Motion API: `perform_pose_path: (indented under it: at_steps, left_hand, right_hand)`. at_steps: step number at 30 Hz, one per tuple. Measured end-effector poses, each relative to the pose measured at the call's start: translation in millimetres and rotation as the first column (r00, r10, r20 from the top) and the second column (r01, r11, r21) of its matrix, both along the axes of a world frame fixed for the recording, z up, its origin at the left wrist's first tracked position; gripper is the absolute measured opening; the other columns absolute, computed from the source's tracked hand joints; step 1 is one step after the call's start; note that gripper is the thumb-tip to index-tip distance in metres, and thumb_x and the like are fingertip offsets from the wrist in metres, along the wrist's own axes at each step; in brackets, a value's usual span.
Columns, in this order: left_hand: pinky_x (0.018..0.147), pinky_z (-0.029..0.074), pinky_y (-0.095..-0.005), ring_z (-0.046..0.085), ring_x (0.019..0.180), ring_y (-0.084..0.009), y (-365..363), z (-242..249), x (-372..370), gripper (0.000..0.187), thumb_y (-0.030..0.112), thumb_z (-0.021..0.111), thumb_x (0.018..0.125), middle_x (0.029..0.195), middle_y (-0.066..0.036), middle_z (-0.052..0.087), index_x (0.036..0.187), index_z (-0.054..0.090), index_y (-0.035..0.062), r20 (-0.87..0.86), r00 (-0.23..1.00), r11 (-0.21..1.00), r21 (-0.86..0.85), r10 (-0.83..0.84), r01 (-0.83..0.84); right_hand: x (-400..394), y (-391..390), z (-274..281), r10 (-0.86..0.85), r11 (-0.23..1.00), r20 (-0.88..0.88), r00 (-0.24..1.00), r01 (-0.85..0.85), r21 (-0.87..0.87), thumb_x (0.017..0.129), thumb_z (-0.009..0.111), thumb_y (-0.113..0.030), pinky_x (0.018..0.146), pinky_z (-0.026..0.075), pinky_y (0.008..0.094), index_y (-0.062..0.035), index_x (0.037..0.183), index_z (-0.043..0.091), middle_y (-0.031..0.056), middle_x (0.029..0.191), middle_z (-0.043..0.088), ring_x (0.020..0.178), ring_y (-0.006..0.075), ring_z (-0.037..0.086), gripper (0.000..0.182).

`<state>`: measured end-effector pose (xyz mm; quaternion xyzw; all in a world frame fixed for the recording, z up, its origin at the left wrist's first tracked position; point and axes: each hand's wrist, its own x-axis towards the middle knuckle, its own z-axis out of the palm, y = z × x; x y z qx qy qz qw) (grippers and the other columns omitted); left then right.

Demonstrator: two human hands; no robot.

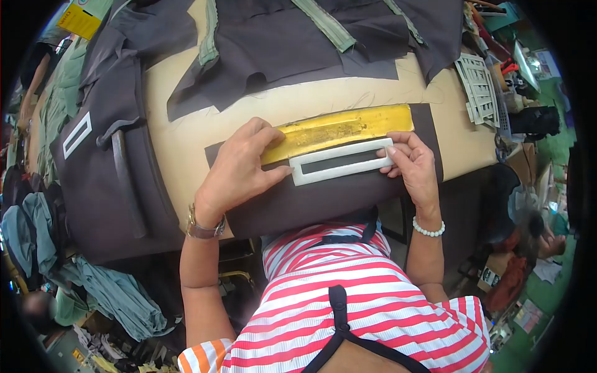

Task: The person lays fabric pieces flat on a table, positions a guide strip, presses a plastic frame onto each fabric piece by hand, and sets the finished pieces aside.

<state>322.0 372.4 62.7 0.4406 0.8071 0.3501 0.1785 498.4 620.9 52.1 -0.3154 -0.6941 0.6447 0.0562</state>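
A white rectangular frame (342,170) with a long slot lies on a piece of dark fabric (298,210) at the table's near edge. Just beyond it, a worn yellow strip (342,128) lies across the same fabric. My left hand (239,158) has its bent fingers on the strip's left end, while its thumb reaches the frame's left end. Between thumb and fingers, my right hand (415,165) pinches the right end of the frame. Some of the right fingertips are hidden beneath the frame.
To the left, a hammer (127,180) and another white frame (65,151) rest on folded dark fabric. Dark cloth with green strips (323,23) covers the table's far side. A light slatted piece (477,90) sits at the right edge. Grey-blue garments (121,295) hang lower left.
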Motion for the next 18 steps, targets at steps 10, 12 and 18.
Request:
perform_pose_path:
  at_steps: [10,12,18]
  left_hand:
    - [0.072,0.048,-0.0326,0.058,0.084,-0.0238,4.8,2.2,6.2,0.040,0.011,0.078,0.066,0.094,-0.010,0.055,0.100,0.059,0.0002,-0.060,0.998,0.998,-0.047,0.033,-0.036]
    - [0.072,0.048,-0.0322,0.057,0.084,-0.0232,5.5,3.5,7.1,0.040,0.010,0.078,0.066,0.094,-0.009,0.054,0.100,0.059,0.0003,-0.043,0.998,0.998,-0.054,0.037,-0.040]
    - [0.071,0.047,-0.0310,0.057,0.082,-0.0213,6.9,5.0,7.8,0.041,0.009,0.079,0.065,0.093,-0.008,0.054,0.100,0.059,0.0006,-0.027,0.999,0.996,-0.071,0.046,-0.048]
  right_hand:
    - [0.6,-12.0,4.4,-0.061,0.940,-0.008,0.998,0.060,0.335,0.087,0.062,-0.004,0.059,0.046,0.0213,0.0039,0.107,0.063,0.0056,0.086,0.065,0.065,0.0088,0.057,0.022]
    - [3.0,-9.2,1.4,-0.004,0.884,-0.028,1.000,0.017,0.467,0.085,0.063,-0.002,0.059,0.046,0.0219,0.0049,0.109,0.063,0.0062,0.084,0.064,0.065,0.0081,0.055,0.025]
    - [0.8,-13.5,-1.4,-0.148,0.914,-0.062,0.987,0.161,0.371,0.079,0.066,0.001,0.060,0.046,0.0249,0.0065,0.110,0.062,0.0068,0.074,0.064,0.062,0.0097,0.054,0.032]
